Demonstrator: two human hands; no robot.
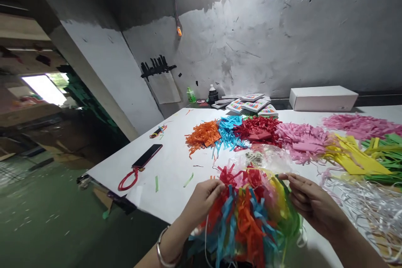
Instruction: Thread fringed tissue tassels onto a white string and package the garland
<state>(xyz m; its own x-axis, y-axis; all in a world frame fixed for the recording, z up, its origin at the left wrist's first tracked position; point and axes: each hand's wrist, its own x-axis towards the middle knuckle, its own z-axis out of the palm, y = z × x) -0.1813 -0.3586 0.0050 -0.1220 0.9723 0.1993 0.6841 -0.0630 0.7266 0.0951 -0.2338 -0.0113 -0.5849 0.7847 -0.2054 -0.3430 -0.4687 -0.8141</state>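
A multicoloured paper tassel garland (248,213) hangs between my hands at the table's near edge, its red, blue, orange, yellow and green strips drooping. My left hand (205,197) pinches its upper left side by the red strips. At the upper right, my right hand (306,194) has thumb and fingers closed on a green strip end of the same garland. A thin white cord (206,234) dangles below my left hand. Just behind the garland lies a clear plastic bag (276,157) with small pale pieces in it.
Fringed paper bundles lie across the white table (176,159): orange (204,134), blue (229,130), red (259,130), pink (303,138), yellow (358,157). White cords (370,205) tangle at right. A phone (147,156) with red strap lies left. A white box (323,98) stands behind.
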